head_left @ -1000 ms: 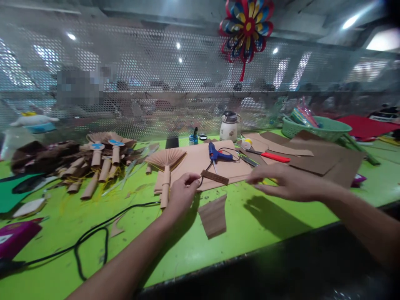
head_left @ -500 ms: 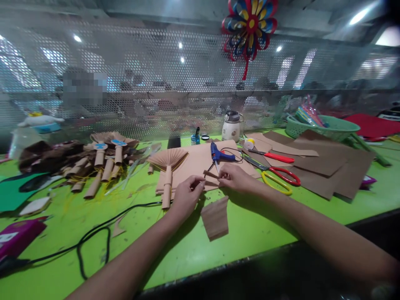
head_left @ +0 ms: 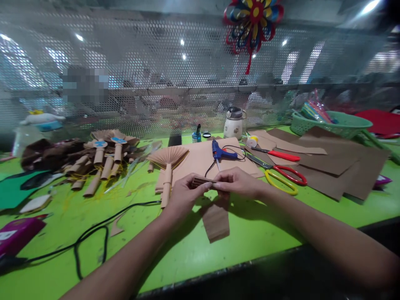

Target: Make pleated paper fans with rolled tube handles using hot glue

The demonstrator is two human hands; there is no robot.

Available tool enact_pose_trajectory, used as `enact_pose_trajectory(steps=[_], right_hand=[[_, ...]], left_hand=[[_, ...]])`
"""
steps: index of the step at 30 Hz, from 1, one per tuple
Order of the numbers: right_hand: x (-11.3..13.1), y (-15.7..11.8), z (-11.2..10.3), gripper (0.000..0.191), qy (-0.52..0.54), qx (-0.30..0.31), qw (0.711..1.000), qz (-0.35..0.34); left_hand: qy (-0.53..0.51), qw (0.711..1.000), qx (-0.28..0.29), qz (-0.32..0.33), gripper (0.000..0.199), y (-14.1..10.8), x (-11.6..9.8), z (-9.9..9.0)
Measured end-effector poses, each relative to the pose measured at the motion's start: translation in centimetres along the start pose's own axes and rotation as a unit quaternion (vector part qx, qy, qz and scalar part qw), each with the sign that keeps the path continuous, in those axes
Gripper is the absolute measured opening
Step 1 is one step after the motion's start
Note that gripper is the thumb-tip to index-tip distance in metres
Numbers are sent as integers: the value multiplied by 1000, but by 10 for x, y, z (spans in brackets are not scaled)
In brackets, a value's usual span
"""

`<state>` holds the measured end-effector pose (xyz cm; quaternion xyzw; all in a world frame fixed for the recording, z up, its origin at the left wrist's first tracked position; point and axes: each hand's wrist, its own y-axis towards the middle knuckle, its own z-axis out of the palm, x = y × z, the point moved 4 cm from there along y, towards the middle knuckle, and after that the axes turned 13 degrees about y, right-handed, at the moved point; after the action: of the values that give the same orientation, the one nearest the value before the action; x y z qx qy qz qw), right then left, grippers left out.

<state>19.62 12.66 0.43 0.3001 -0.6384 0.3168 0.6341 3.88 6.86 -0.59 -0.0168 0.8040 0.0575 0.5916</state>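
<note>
Between my two hands is a small stack of narrow brown paper folds, a pleated paper strip (head_left: 201, 181). My left hand (head_left: 185, 192) grips its left end, thumb on the near side. The fingertips of my right hand (head_left: 235, 182) pinch its right end. Below them on the green table lies a creased piece of brown paper (head_left: 216, 221), its upper part behind my fingers. A pleated paper fan (head_left: 168, 166) with a rolled handle lies just left of my left hand. Beyond my right hand a blue glue gun (head_left: 222, 152) rests on tan paper sheets (head_left: 200, 151).
Red-handled scissors (head_left: 289, 174) and yellow-handled scissors (head_left: 281, 183) lie to the right, near brown sheets (head_left: 337, 166) and a green basket (head_left: 343, 121). Finished fans (head_left: 106, 160) are piled left. A black cable (head_left: 118, 216) crosses the left side. A bottle (head_left: 233, 124) stands behind.
My hands have come closer together. The brown paper between them, seen earlier as separate loose strips, now shows as a compact pleated stack. The view has shifted slightly.
</note>
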Motion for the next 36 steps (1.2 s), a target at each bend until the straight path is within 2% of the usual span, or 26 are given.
enact_pose_trajectory(steps=[6,11,15,17,20,23,25,27,29,32,36], right_hand=[[7,-1,-4,29,-9,-62,997,-49],[14,-6,-14,26,-31,-160,983,-87],[20,-10,-31,29,-20,-252,959,-130],[23,-12,-40,30,-18,-282,948,-145],[26,-12,-42,29,-25,-256,957,-131],[24,-9,-28,25,-71,-156,981,-95],[22,-8,-15,23,-118,-100,984,-85],[21,-9,-6,22,-158,-75,980,-93],[21,-9,-1,22,-170,-66,978,-102],[21,-9,1,21,-138,-57,983,-105],[21,-10,-5,19,-72,-107,985,-111]], left_hand=[[-20,1000,12,-4,20,-1,-3,1],[-69,996,63,-11,35,-3,0,9],[-50,995,84,-27,19,-3,5,13],[-30,996,79,-34,20,-3,6,12],[-60,997,48,-21,16,-3,0,5],[-143,989,22,-16,27,-4,-9,-2],[-184,981,46,-27,34,-6,-13,-2],[-176,980,84,-35,35,-7,-13,2],[-133,986,92,-43,31,-7,-10,5],[-84,993,59,-56,29,-5,-4,7],[-78,994,51,-55,34,-5,-3,10]])
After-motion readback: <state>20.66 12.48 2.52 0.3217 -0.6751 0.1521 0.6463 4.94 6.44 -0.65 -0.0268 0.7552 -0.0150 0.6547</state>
